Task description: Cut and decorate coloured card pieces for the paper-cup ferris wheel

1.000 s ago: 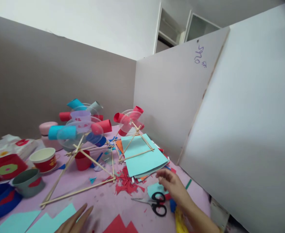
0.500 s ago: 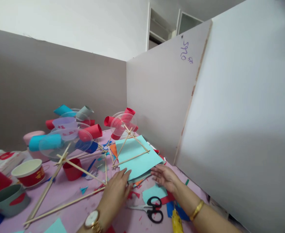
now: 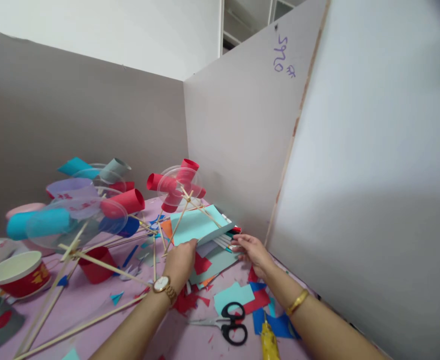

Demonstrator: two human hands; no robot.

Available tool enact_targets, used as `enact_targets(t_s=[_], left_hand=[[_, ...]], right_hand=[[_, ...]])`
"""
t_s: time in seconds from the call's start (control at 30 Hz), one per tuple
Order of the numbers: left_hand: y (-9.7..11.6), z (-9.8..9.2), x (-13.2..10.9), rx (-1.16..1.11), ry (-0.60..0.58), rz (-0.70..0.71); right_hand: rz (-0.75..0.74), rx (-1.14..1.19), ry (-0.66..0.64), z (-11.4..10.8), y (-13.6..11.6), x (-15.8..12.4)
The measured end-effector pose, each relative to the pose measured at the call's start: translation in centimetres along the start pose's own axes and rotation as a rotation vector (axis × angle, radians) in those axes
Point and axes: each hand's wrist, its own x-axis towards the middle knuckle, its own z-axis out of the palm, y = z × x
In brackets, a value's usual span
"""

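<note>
My left hand (image 3: pixel 182 262), a gold watch on its wrist, is closed on the near edge of a light blue paper sheet (image 3: pixel 188 226). This edge is raised, and several white marker pens (image 3: pixel 223 241) show beneath it. My right hand (image 3: pixel 255 255) is beside the pens' right ends with its fingers apart; whether a fingertip touches a pen or the paper I cannot tell. A wooden-stick stand with a red paper-roll wheel (image 3: pixel 177 185) stands at the sheet, its sticks over it. Under the pens lies a grey-green sheet (image 3: pixel 222 262) with red scraps.
Black-handled scissors (image 3: pixel 233 322) and a yellow glue gun (image 3: pixel 268 342) lie in front, among paper scraps. Left stands a larger stick wheel with blue and red rolls (image 3: pixel 122 202), near a red-and-white paper bowl (image 3: pixel 19 275). Grey partitions (image 3: pixel 242 135) border the pink-covered table.
My left hand has taken the light blue sheet's near edge and lifted it back, uncovering the pens and the sheet below. My right hand has moved slightly farther away from me.
</note>
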Motion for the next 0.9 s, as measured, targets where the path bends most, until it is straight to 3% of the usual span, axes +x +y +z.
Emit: enact_targets(t_s=[0.2,0.33,0.53,0.8,0.9], left_hand=[[-0.3,-0.7,0.5,0.031,-0.001,-0.009],[-0.2,-1.0,0.6,0.046,0.000,-0.017],[0.0,-1.0,0.7,0.058,0.002,-0.015],[0.0,-0.8,0.4,0.017,-0.003,-0.014],[0.1,-0.9,0.5,0.009,-0.003,-0.017]], right_hand=[[-0.342,-0.575,-0.057,0.7,1.5,-0.7],[-0.591,-0.979,-0.166,3.3,1.0,-0.4],[-0.825,-1.397,-0.267,7.1,0.9,1.4],[-0.961,-1.650,-0.204,3.9,1.2,0.2],[-1.007,-1.686,-0.208,4.3,1.0,0.3]])
